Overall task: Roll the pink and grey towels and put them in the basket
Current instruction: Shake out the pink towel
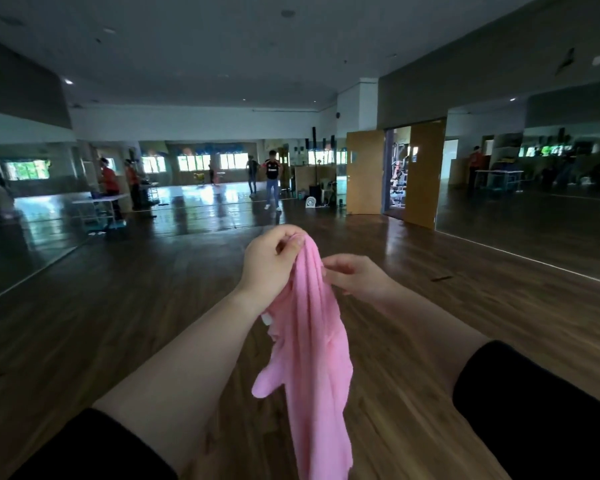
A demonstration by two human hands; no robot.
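Towel (pixel 312 341) hangs between forearms; left hand (pixel 271 261) at top, right hand (pixel 354 275) touching right edge.

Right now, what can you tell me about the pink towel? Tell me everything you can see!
The towel is plain pink, soft-looking cloth, not rolled yet. It hangs in long loose folds, bunched at the top, running past the picture's bottom. The left hand grips the top; the right hand pinches its edge just below. A small white tag shows on its left.
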